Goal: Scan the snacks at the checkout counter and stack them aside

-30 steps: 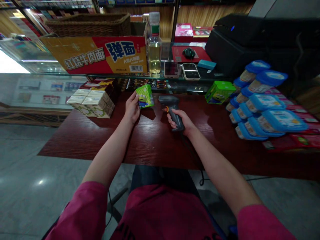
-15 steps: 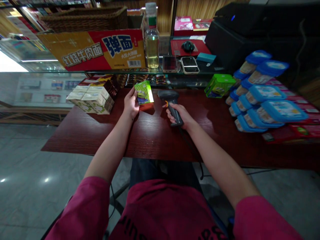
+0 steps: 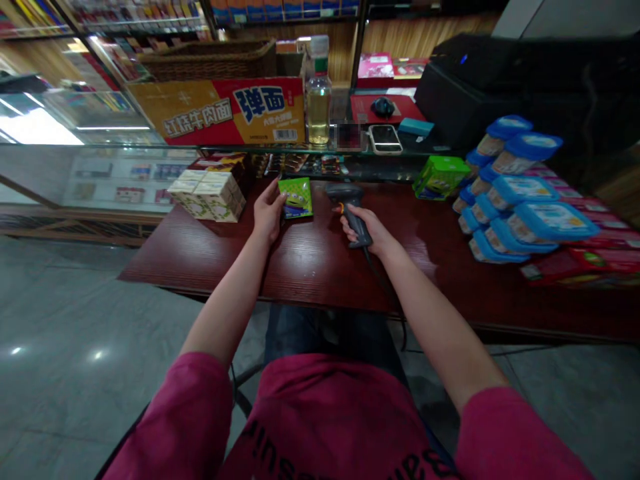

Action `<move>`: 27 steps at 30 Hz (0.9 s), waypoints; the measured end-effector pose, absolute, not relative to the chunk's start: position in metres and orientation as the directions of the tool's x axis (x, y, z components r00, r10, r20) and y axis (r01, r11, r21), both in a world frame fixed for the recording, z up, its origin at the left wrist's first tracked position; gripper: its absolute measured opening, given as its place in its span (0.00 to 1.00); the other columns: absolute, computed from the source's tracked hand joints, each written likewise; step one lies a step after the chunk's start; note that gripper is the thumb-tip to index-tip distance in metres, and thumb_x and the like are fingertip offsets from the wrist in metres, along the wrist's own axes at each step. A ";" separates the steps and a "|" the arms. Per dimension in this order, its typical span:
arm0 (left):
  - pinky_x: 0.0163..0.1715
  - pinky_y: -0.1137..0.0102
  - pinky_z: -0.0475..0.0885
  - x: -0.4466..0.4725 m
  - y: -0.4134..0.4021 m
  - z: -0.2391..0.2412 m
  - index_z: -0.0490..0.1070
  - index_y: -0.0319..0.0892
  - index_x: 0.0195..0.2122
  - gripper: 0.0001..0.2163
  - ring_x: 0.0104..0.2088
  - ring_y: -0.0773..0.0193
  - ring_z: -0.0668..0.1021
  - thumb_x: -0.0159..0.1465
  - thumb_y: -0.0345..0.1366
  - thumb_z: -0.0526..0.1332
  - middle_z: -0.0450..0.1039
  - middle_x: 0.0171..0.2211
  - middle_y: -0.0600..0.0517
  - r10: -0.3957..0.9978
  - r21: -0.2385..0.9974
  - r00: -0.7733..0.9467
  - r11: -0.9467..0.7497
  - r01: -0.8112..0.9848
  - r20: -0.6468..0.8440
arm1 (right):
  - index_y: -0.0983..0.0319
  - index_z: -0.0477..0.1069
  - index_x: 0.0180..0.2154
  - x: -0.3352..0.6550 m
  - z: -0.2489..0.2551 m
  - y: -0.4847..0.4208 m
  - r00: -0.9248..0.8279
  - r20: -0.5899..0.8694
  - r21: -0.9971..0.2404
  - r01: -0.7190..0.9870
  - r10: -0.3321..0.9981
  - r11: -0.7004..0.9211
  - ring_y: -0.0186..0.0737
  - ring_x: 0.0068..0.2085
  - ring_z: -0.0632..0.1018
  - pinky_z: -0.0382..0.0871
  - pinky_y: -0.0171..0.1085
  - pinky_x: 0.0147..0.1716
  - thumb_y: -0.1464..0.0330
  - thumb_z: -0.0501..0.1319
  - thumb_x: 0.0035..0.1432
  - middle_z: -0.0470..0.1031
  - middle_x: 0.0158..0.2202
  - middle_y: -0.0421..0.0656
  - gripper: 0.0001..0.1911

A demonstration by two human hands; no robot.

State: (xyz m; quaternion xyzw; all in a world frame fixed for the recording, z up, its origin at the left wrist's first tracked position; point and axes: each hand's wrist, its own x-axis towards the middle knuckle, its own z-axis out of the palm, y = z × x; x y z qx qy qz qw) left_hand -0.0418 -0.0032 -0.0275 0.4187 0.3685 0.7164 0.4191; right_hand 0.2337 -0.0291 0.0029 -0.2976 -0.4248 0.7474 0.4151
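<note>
My left hand (image 3: 269, 212) is closed on the left edge of a small green packet (image 3: 297, 199) with cartoon eyes on its front. The packet is low over the dark red wooden table (image 3: 295, 260); I cannot tell if it touches the wood. My right hand (image 3: 367, 230) is wrapped round the handle of a dark grey barcode scanner (image 3: 356, 220). The scanner's head points left, toward the packet, with a gap between them. A cable runs down from its handle. Left of my left hand stand pale small cartons (image 3: 210, 195) in a block.
Green packs (image 3: 440, 177) stand at the back right, beside stacked blue-lidded tubs (image 3: 530, 190) and red boxes (image 3: 595, 257). On the glass shelf behind are a noodle carton (image 3: 215, 113), a bottle (image 3: 319, 100), a phone (image 3: 385, 139) and a mouse (image 3: 382, 107).
The green packet has been lowered and turned, so its printed front now faces up more squarely. The scanner stays in my right hand. The whole view has shifted with my head.
</note>
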 end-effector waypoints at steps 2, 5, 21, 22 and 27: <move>0.67 0.53 0.73 -0.048 -0.031 -0.021 0.77 0.43 0.61 0.33 0.67 0.43 0.76 0.56 0.44 0.80 0.78 0.62 0.40 0.906 0.897 -0.270 -0.386 -0.217 0.325 | 0.64 0.74 0.42 0.234 0.004 -0.031 -0.503 -0.103 -0.890 -0.339 0.858 -0.305 0.29 0.19 0.64 0.54 0.29 0.13 0.58 0.72 0.58 0.70 0.25 0.36 0.18; 0.65 0.51 0.75 -0.065 -0.077 -0.011 0.77 0.44 0.62 0.32 0.65 0.43 0.79 0.58 0.46 0.79 0.78 0.62 0.39 0.916 0.915 -0.185 -0.381 -0.132 0.355 | 0.65 0.75 0.45 0.225 0.006 -0.036 -0.574 -0.122 -0.889 -0.300 0.810 -0.346 0.29 0.19 0.63 0.53 0.30 0.13 0.57 0.71 0.58 0.71 0.26 0.37 0.20; 0.64 0.62 0.76 -0.230 -0.176 -0.007 0.78 0.45 0.60 0.35 0.69 0.47 0.75 0.50 0.43 0.82 0.72 0.68 0.40 0.854 0.927 -0.421 -0.369 -0.075 0.305 | 0.64 0.74 0.43 0.083 0.005 -0.067 -0.727 -0.091 -0.858 -0.289 0.680 -0.424 0.28 0.19 0.65 0.54 0.29 0.14 0.58 0.73 0.57 0.72 0.26 0.37 0.19; 0.65 0.62 0.74 -0.234 -0.176 -0.007 0.77 0.45 0.60 0.36 0.70 0.47 0.73 0.50 0.43 0.83 0.71 0.69 0.40 0.857 0.927 -0.417 -0.368 -0.078 0.305 | 0.64 0.74 0.43 0.083 0.005 -0.067 -0.728 -0.091 -0.860 -0.287 0.679 -0.423 0.28 0.19 0.65 0.54 0.28 0.14 0.58 0.73 0.57 0.72 0.26 0.37 0.19; 0.70 0.58 0.69 -0.237 -0.177 -0.014 0.70 0.48 0.66 0.45 0.73 0.44 0.67 0.49 0.52 0.82 0.64 0.73 0.40 0.834 0.931 -0.436 -0.365 0.023 0.338 | 0.63 0.73 0.42 0.092 0.004 -0.066 -0.723 -0.090 -0.852 -0.300 0.685 -0.429 0.28 0.19 0.64 0.55 0.28 0.14 0.57 0.72 0.58 0.71 0.25 0.36 0.18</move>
